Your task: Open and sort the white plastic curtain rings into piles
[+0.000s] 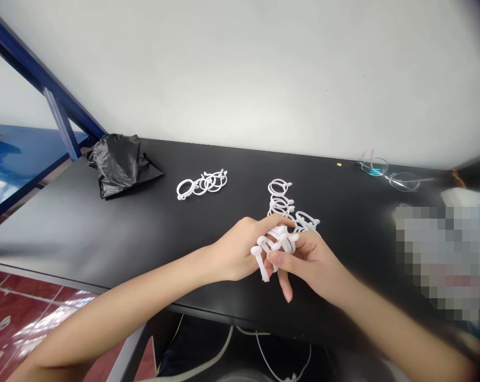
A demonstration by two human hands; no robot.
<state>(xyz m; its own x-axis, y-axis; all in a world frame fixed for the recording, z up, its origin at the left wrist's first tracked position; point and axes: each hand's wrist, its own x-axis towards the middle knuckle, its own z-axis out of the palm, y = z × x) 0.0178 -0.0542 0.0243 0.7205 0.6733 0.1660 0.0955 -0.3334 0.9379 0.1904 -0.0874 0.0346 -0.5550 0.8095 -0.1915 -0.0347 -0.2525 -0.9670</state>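
Note:
Several white plastic rings with small eyelets, like curtain rings (pixel 280 241), are bunched between my two hands above the black table. My left hand (pixel 243 246) is closed around the bunch from the left, its fingers partly hidden behind the rings. From the right, my right hand (pixel 314 260) grips the same bunch, thumb in front and one finger pointing down below. Just behind my hands lies a loose group of white rings (pixel 280 201) on the table. Farther left sits a second cluster of white rings (pixel 204 184).
A crumpled black plastic bag (pixel 120 164) stands at the table's back left. Eyeglasses (pixel 403 181) lie at the back right, near a blurred-out object (pixel 443 254). The black table (pixel 160 228) meets a white wall (pixel 240 74). Pale cables (pixel 224 347) hang below the front edge.

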